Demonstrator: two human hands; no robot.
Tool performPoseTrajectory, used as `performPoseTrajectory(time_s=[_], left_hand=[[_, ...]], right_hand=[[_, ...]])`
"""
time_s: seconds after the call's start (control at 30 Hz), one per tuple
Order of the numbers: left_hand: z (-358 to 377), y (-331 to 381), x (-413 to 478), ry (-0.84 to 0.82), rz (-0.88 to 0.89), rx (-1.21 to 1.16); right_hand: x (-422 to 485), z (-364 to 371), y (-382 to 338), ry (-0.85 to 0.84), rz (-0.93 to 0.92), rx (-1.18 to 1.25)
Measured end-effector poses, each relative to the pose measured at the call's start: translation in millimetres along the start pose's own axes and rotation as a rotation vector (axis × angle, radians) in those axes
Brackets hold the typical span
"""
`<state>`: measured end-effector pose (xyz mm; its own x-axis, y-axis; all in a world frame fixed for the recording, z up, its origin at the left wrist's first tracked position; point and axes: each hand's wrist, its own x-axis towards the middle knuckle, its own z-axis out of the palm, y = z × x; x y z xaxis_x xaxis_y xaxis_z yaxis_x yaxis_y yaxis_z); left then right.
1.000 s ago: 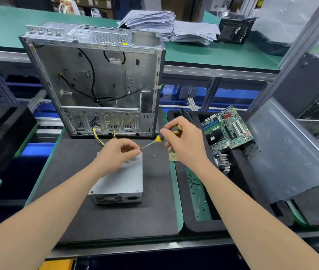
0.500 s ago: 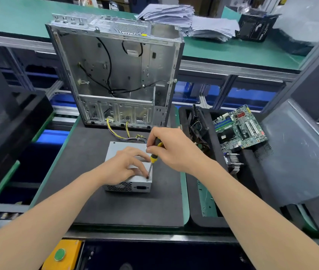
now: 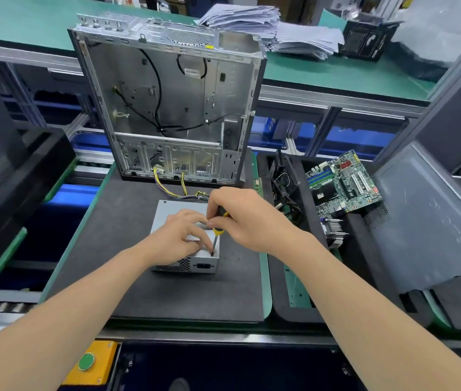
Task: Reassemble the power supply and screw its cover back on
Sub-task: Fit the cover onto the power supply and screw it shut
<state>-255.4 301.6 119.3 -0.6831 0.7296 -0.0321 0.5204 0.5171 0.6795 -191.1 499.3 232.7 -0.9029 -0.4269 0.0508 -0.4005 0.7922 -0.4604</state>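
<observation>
A grey metal power supply (image 3: 171, 211) lies on the black mat (image 3: 116, 227), its vented face and socket toward me and yellow-black cables (image 3: 167, 187) running off its far side. My right hand (image 3: 247, 218) grips a yellow-and-black screwdriver (image 3: 217, 232) held nearly upright, tip down on the cover's near right corner. My left hand (image 3: 180, 235) rests on the cover, fingertips beside the screwdriver tip. The screw itself is too small to see.
An open, empty computer case (image 3: 167, 94) stands upright behind the power supply. To the right, a black tray (image 3: 294, 306) holds a green motherboard (image 3: 342, 182), loose cables and a heatsink. A grey side panel (image 3: 432, 221) leans at far right. Paper stacks (image 3: 274, 29) lie on the green shelf.
Both hands came down from in front of the case onto the power supply. The screwdriver swung from near level to upright, tip on the cover's near right corner, where it stays.
</observation>
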Motion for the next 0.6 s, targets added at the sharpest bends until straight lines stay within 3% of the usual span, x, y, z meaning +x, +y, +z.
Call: performPoseTrajectory(time_s=[0.13, 0.3, 0.4, 0.5, 0.6], left_hand=[[2, 2, -4, 0.017, 0.065, 0.008], [11, 6, -2, 0.104, -0.011, -0.111], [13, 3, -3, 0.124, 0.027, -0.102], [12, 5, -4, 0.148, 0.084, -0.075], [13, 3, -3, 0.154, 0.112, -0.058]], right_hand=[[3, -1, -6, -0.088, -0.029, -0.109], [11, 8, -14, 0.02, 0.166, -0.436], [8, -2, -16, -0.002, 0.03, -0.368], [5, -23, -16, -0.196, -0.132, -0.253], [12, -28, -18, -0.243, -0.06, -0.313]])
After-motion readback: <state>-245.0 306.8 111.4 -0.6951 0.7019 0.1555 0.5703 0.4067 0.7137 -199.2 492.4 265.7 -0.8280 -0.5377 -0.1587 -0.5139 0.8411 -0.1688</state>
